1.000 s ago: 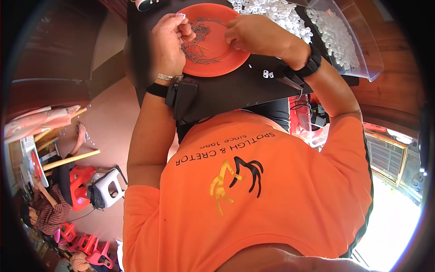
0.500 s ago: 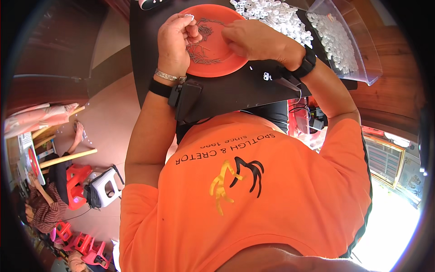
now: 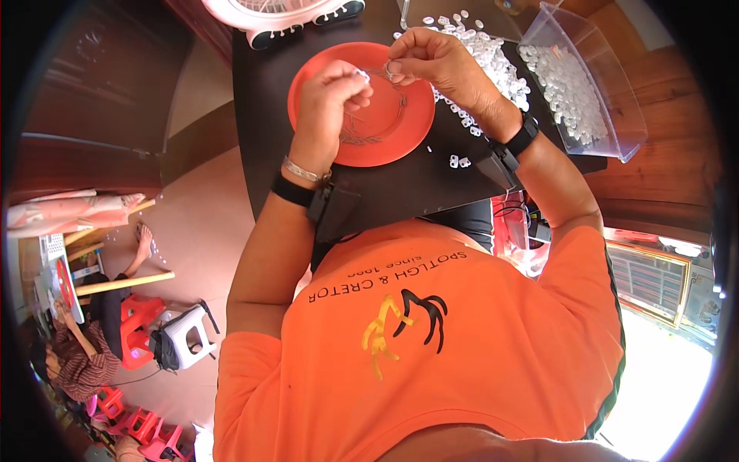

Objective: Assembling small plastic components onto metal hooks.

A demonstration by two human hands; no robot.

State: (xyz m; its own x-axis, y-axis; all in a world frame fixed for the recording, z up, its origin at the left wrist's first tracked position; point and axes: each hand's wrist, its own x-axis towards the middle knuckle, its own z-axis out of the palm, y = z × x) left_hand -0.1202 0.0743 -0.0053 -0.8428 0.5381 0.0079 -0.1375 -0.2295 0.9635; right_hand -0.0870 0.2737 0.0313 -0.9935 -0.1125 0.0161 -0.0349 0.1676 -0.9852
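Observation:
Over the left part of a round orange-red plate, my left hand is closed, pinching a small white plastic piece at its fingertips. My right hand is closed too, at the plate's upper right rim. Thumb and forefinger press on something small and greyish, which looks like thin metal pins. The two sets of fingertips face each other, slightly apart. Loose thin grey pins lie scattered on the plate. Beyond my right hand spreads a heap of small white plastic pieces.
A clear plastic bin of white pieces stands at the right. Two stray pieces lie on the dark table. A white object with black feet sits at the far left. Another person is among stools at left.
My right hand has come up off the pins on the plate, its fingertips now pinched near my left hand's. The left hand still holds the white piece. The whole view has shifted slightly.

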